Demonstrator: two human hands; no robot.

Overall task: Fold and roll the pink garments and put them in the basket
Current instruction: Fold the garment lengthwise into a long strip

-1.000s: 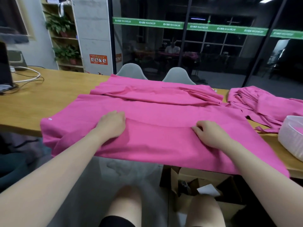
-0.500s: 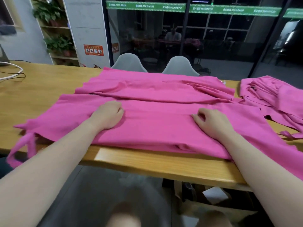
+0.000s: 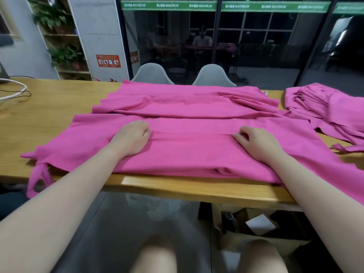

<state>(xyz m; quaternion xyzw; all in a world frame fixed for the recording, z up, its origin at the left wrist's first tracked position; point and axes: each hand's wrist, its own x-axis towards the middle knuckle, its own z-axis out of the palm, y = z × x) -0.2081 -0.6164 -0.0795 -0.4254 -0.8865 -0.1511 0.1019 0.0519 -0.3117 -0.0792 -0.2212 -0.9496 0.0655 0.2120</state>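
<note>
a pink garment (image 3: 197,152) lies spread across the wooden table (image 3: 49,119), its near part doubled over into a fold whose edge runs between the two hands. the left hand (image 3: 131,139) rests knuckles-up on that edge, fingers curled and pinching the cloth; the right hand (image 3: 256,143) does likewise, fingertips tucked into the fold. a strap (image 3: 38,180) hangs off the table's near edge at left. a second pink garment (image 3: 327,107) lies crumpled at right – its edge just beside the first. two grey chairs (image 3: 213,75) stand behind the table.
</note>
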